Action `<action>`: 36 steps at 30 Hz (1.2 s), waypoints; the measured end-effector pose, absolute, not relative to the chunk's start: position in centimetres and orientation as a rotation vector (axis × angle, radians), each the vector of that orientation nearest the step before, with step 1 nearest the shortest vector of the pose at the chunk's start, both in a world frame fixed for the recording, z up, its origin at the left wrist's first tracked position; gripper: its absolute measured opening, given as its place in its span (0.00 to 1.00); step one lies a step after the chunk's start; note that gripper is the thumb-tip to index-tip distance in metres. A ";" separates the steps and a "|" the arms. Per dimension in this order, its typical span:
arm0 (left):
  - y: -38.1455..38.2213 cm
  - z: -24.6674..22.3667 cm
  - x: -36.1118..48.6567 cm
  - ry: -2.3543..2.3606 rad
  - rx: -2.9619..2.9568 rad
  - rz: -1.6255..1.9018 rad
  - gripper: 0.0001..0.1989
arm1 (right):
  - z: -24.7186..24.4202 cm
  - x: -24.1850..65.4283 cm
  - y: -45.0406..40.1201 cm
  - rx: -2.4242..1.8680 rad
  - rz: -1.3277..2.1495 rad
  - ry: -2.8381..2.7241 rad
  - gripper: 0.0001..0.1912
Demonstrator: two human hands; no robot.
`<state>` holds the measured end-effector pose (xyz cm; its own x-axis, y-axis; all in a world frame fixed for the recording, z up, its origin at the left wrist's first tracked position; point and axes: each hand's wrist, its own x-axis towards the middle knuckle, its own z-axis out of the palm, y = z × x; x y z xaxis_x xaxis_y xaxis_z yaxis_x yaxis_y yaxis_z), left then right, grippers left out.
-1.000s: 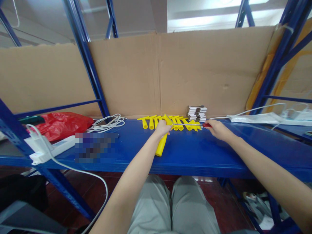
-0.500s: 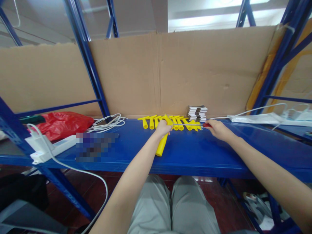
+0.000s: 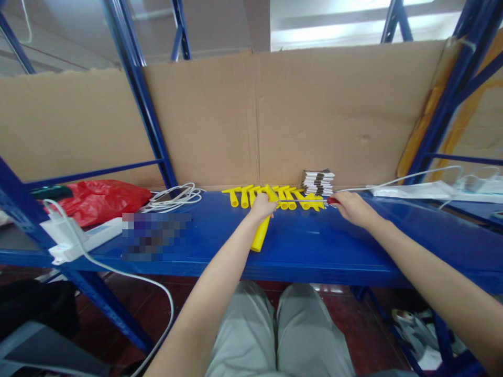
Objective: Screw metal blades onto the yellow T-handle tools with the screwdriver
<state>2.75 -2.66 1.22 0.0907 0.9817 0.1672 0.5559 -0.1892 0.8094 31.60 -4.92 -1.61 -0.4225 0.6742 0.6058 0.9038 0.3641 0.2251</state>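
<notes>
My left hand [image 3: 264, 207] is closed around a yellow T-shaped tube piece [image 3: 260, 239], whose long stem slants down toward the shelf's front edge. My right hand [image 3: 351, 206] grips the red handle of a screwdriver [image 3: 302, 200]. Its thin metal shaft runs level to the left and meets the yellow piece beside my left fingers; the tip is too small to make out. Behind the shaft, several similar yellow T-shaped pieces [image 3: 234, 200] lie in a row. Small yellow parts [image 3: 315, 203] are bunched at the row's right end.
A stack of folded white papers [image 3: 318, 183] stands against the cardboard panel [image 3: 314, 115]. On the left are a coiled white cable [image 3: 176, 196], a white power strip [image 3: 100, 234] and a red plastic bag [image 3: 104, 199]. Blue posts [image 3: 151, 120] frame the blue shelf [image 3: 330, 246].
My right hand has turned slightly around the screwdriver handle. The left hand and the yellow piece stay where they were.
</notes>
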 end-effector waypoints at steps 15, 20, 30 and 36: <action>-2.4 1.2 2.3 1.647 1.888 0.920 0.06 | -0.7 30.2 -7.0 -1.509 -0.891 -2.242 0.12; -2.4 1.4 2.2 1.691 1.941 0.877 0.05 | -0.7 30.0 -7.2 -1.437 -0.904 -2.288 0.11; -2.5 1.4 2.2 1.709 1.962 0.853 0.04 | -0.4 30.0 -7.4 -1.417 -0.960 -2.286 0.15; -2.1 1.3 2.0 1.712 1.989 0.836 0.05 | -0.5 29.5 -7.5 -1.471 -0.914 -2.250 0.14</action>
<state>2.02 -2.07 1.34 0.0784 0.9792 0.1874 0.7498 -0.1818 0.6362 29.54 -7.47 -0.47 -0.4301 0.7068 0.5617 0.8983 0.2728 0.3445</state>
